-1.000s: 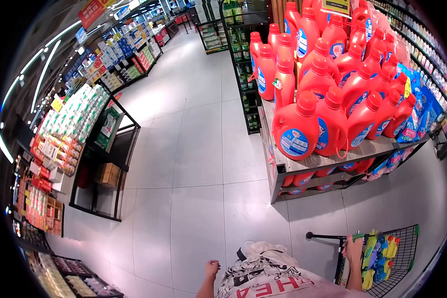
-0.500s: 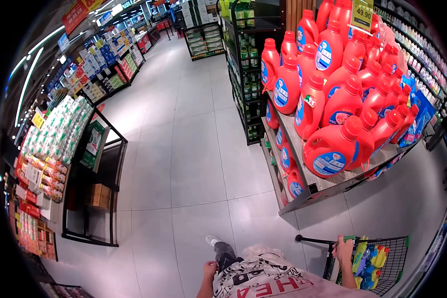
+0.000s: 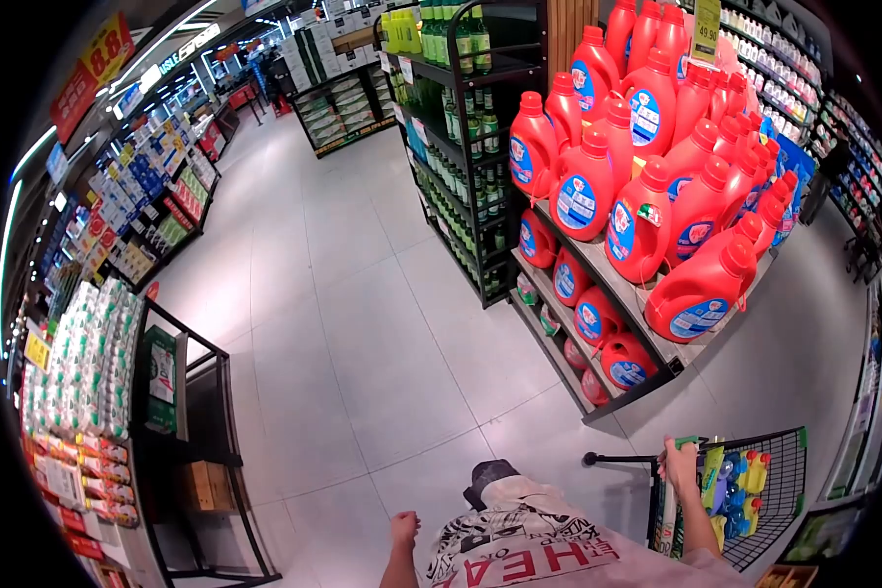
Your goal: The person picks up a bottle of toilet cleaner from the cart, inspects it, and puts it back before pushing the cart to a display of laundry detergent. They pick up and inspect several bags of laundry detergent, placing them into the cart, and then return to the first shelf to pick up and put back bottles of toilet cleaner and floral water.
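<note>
My right hand (image 3: 678, 465) is wrapped round the green-ended handle of a shopping cart (image 3: 782, 480) at the lower right. Inside the cart lie bottles with yellow, blue and red parts (image 3: 737, 490). My left hand (image 3: 405, 527) hangs beside my printed shirt (image 3: 529, 539), its fingers curled in and nothing visible in them. Ahead of the cart stands a display shelf (image 3: 598, 265) stacked with red detergent bottles (image 3: 647, 113) with blue labels.
A black rack of green bottles (image 3: 475, 127) adjoins the red display. On the left is a black-framed table (image 3: 220, 392) with packaged goods (image 3: 83, 363). Tiled floor (image 3: 353, 294) runs between them towards a low stand (image 3: 348, 113) and more shelves.
The view has turned to the right and moved closer to the displays. My left hand has swung slightly outward from my body. My right hand still holds the cart handle.
</note>
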Tool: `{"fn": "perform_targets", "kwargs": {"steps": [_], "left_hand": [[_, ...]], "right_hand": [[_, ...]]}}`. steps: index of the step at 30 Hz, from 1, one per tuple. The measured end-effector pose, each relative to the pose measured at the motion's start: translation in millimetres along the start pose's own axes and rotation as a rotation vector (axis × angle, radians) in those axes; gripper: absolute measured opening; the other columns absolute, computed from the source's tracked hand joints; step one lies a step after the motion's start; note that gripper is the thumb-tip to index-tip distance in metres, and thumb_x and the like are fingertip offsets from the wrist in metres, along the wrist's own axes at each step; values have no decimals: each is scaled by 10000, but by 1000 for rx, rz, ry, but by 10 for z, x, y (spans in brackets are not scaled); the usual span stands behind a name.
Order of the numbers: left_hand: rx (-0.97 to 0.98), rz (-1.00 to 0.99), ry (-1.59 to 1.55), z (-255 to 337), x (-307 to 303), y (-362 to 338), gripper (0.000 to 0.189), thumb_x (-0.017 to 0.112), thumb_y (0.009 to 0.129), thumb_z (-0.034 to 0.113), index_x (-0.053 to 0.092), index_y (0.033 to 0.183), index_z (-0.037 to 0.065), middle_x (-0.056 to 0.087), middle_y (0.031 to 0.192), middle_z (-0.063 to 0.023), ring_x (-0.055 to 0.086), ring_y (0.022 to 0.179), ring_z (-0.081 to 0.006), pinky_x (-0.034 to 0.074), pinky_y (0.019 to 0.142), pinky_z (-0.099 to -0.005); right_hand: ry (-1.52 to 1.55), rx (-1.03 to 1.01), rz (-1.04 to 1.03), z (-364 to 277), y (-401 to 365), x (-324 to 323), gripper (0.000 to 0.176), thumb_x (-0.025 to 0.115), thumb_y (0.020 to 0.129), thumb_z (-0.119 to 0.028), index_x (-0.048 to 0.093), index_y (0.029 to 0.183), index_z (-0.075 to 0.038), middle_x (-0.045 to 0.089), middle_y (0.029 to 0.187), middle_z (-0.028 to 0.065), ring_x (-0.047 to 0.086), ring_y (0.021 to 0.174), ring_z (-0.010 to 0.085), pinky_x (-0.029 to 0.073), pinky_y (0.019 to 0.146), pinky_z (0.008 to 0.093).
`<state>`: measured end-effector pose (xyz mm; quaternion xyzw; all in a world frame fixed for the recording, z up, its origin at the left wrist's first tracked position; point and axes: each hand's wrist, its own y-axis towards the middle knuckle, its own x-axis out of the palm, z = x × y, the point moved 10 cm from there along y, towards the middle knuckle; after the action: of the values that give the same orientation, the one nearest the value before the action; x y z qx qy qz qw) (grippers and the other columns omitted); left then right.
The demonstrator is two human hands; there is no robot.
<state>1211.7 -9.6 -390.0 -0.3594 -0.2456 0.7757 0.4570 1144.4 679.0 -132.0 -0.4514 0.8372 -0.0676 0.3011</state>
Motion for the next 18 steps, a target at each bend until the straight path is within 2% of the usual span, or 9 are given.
{"fn": "perform_targets", "kwargs": {"steps": [5,7,8,10,13,14,15,17,18], "left_hand": [[40,-121,67,604,219,594,210,583,829,161,661,980,37,669,745,-78,627,596,-155,438,459,-262],[133,-243,224,841,351,815,232,598,816,174,671,983,29,690,753,-97,651,626,-156,482,503,-280],[136,-241,237,947,309,911,232,598,816,174,671,983,29,690,753,-97,651,626,-156,482,503,-280],[256,-355,435,1247,337,1071,277,623,800,189,676,1008,14,705,764,-123,673,669,-164,526,584,-295],[325,-359,638,1561,100,1568,306,643,785,196,680,1018,2,709,767,-135,683,702,-172,547,655,-300],[364,-335,727,1807,-29,1677,286,643,783,179,686,1005,3,708,788,-128,685,715,-190,547,640,-303],[368,-328,746,2011,-154,1779,286,643,783,179,686,1005,3,708,788,-128,685,715,-190,547,640,-303],[182,-264,453,2237,-392,2030,269,621,794,153,683,999,-10,704,822,-134,686,728,-197,544,623,-299],[205,-252,486,2493,-422,2080,260,596,809,136,665,1000,-28,691,817,-143,675,700,-199,532,589,-293]], "right_hand": [[85,36,23,-253,-217,618,456,564,913,-292,531,591,29,519,476,92,529,358,170,398,316,293],[100,46,54,-469,-317,814,432,588,906,-273,527,607,33,510,478,84,526,357,171,396,312,294],[75,65,69,-506,-337,920,430,597,903,-269,526,605,34,509,480,82,524,356,171,394,309,295],[72,100,92,-608,-388,1139,419,614,895,-255,527,606,35,516,495,82,516,349,173,386,304,298],[165,135,155,-705,-403,1427,418,602,901,-252,528,604,32,513,493,81,508,342,169,380,301,293],[151,119,165,-808,-388,1536,467,559,930,-297,491,575,0,488,456,67,485,319,158,367,291,278],[135,130,175,-886,-391,1626,472,546,935,-301,486,575,-2,487,457,71,485,321,159,367,291,277],[157,144,214,-1041,-365,1808,474,543,935,-307,483,576,-3,480,455,70,484,320,160,367,291,276],[159,146,217,-1101,-314,1909,474,543,935,-307,483,576,-3,480,455,70,484,320,160,367,291,276]]}}
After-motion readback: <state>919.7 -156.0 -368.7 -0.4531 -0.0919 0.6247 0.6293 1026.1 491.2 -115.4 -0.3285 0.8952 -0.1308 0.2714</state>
